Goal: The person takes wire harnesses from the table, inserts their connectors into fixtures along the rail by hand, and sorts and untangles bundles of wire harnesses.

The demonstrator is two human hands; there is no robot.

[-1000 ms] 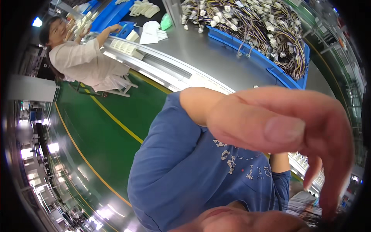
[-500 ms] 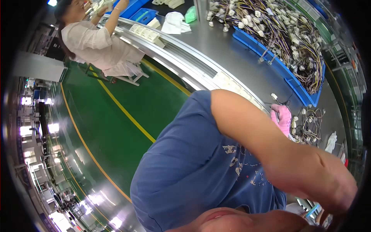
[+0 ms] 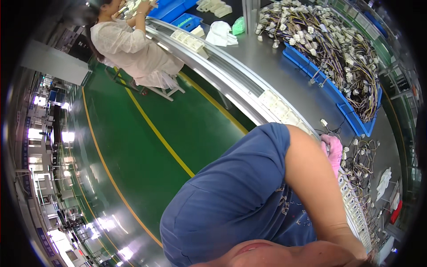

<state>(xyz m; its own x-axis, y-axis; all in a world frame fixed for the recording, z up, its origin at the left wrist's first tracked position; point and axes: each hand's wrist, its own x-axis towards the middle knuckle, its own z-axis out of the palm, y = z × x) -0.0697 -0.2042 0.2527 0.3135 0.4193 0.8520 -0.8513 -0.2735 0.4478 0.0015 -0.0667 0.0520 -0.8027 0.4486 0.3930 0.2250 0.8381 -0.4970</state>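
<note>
My right hand [image 3: 333, 153], in a pink glove, is at the near edge of the metal workbench [image 3: 284, 73]. Its fingers are bent together, and what lies inside them is hidden. A dark thin cable [image 3: 334, 131] with a white connector [image 3: 324, 122] lies right by its fingertips. My bare left arm [image 3: 313, 178] comes out of a blue sleeve and crosses in front of the right forearm. It bends down toward the lower edge, where the left hand is out of sight. Beside the glove lie loose wire harnesses [image 3: 361, 153] with white plugs.
A blue tray [image 3: 307, 64] heaped with wire harnesses [image 3: 320, 35] stands on the bench. White moulded parts [image 3: 278, 107] sit along a metal rail. A row of white parts [image 3: 351, 204] runs below the glove. Another person [image 3: 129, 49] works at the far left, above a green floor [image 3: 147, 164].
The whole view has shifted, so the bench sits lower and farther right. My left forearm has swung downward, uncovering the row of white parts. The gloved hand stays near the bench edge.
</note>
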